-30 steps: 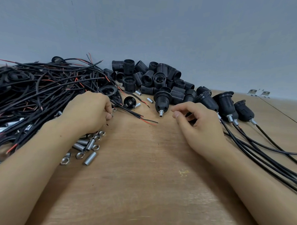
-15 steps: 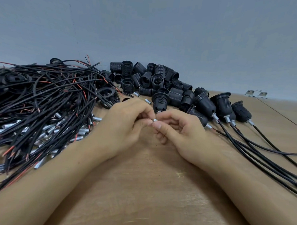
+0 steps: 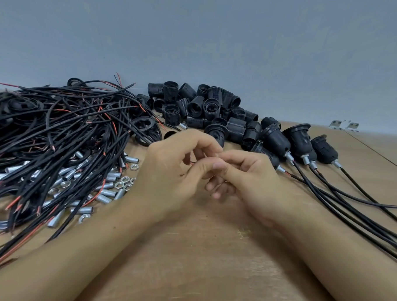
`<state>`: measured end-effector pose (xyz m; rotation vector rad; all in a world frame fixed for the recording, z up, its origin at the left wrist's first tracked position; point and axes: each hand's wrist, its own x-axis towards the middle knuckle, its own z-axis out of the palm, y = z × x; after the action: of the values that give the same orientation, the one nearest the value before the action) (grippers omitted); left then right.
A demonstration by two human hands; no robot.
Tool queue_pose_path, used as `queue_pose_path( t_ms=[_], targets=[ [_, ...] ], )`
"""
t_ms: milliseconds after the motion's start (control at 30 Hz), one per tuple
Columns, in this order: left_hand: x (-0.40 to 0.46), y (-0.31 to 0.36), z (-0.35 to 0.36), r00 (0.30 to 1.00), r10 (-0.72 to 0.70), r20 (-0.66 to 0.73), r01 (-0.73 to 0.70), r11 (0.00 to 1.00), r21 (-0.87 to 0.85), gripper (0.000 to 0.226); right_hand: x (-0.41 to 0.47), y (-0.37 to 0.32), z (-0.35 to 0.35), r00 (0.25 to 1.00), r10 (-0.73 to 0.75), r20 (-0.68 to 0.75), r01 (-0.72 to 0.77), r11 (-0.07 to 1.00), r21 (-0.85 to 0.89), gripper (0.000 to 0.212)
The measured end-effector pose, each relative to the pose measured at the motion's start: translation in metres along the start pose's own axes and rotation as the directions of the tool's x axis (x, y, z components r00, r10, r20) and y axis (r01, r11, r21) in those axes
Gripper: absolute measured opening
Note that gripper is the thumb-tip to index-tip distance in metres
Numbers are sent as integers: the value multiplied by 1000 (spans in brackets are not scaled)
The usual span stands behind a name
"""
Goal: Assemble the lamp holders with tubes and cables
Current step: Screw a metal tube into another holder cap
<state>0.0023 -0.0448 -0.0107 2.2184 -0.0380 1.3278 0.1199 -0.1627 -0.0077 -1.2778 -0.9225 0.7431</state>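
Two bare forearms are seen reaching in from the bottom edge and meeting at centre over a wooden table point(image 3: 199, 264). The left hand point(image 3: 169, 171) is turned knuckles-up, fingers curled, w/ thumb and index tips brought together at the meeting point. The right hand point(image 3: 248, 175) is angled in from the right, its thumb laid against the left thumb, index curled over the top, remaining fingers folded loosely underneath. Fingertips of both hands are pressed close together in a narrow pinch; whatever is pinched is hidden by the fingers, so the held item cannot be told. A sliver of red is glimpsed in the gap under the left fingers.

A tangled heap of black cables point(image 3: 57, 132) w/ red wire ends is spread across the left side of the table. Short threaded metal tubes point(image 3: 83, 210) and small hex nuts point(image 3: 123, 181) are scattered under and beside it, near the left wrist. A pile of loose black lamp holders point(image 3: 206, 107) is stacked at the back centre, against a grey wall point(image 3: 220, 37). To the right, approx. four assembled holders point(image 3: 300, 139) are laid on their sides, each fitted w/ a metal tube and a black cable trailing off toward the lower right edge.
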Motion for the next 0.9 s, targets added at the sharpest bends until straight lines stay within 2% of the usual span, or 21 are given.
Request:
queue_pose_path(
  t_ms=[100,233,300,367,500,767,900],
  targets=[
    [-1,1,2,998,-62,-5,61,992,-111,9,0,-4,-1,998,61,12,-62,989,137,20],
    [-1,-3,3,981,-173,-90,145,955,-257,14,-1,-6,-5,982,178,59,-184,977,112,23],
    [-1,-3,2,979,-188,-73,158,938,-308,16,-1,-5,-3,978,192,78,-201,970,133,27],
    [0,-3,1,988,-149,-35,132,947,-293,16,0,-4,-3,981,176,86,-188,969,161,23],
    [1,-7,-1,994,-84,-62,66,965,-254,17,1,-7,-5,976,202,81,-215,948,233,20],
    [2,-6,1,993,-89,-81,66,965,-253,26,2,-9,-8,972,218,84,-233,928,291,22],
    [1,-5,1,993,-95,-68,72,957,-283,22,2,-9,-10,965,247,86,-261,879,399,19]
  ],
)
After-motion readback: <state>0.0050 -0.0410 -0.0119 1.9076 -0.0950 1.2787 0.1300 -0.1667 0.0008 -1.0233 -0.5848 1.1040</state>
